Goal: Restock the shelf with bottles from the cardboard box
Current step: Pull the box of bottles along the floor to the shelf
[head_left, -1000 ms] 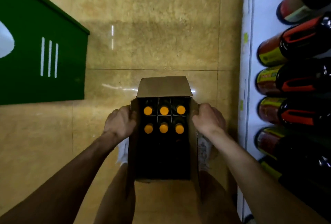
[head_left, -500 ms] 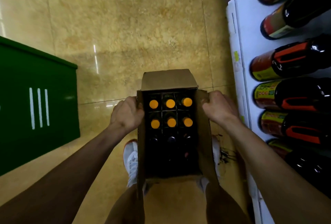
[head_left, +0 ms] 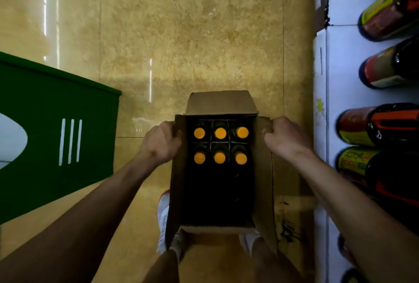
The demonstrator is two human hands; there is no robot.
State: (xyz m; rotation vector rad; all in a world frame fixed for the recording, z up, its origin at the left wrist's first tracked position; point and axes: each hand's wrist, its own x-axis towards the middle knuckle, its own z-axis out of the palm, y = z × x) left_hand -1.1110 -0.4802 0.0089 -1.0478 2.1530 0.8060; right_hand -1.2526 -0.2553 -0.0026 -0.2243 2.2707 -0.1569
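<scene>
An open cardboard box (head_left: 264, 192) is held in front of me above the floor. Inside, several dark bottles with orange caps (head_left: 220, 133) stand in the far half, in divider cells; the near half is dark. My left hand (head_left: 162, 141) grips the left side flap. My right hand (head_left: 286, 137) grips the right side flap. The far flap (head_left: 221, 102) stands open. The white shelf (head_left: 340, 106) runs along the right edge, with dark bottles (head_left: 383, 124) bearing red and yellow labels standing in a row.
A green display unit (head_left: 56, 137) with white stripes stands on the left. Tan tiled floor (head_left: 181, 33) stretches ahead. My white shoes (head_left: 163, 214) show under the box, close to the shelf base.
The view has swung along the aisle: the green unit slid lower left and the shelf bottles shifted. Both hands keep the same grip on the box flaps.
</scene>
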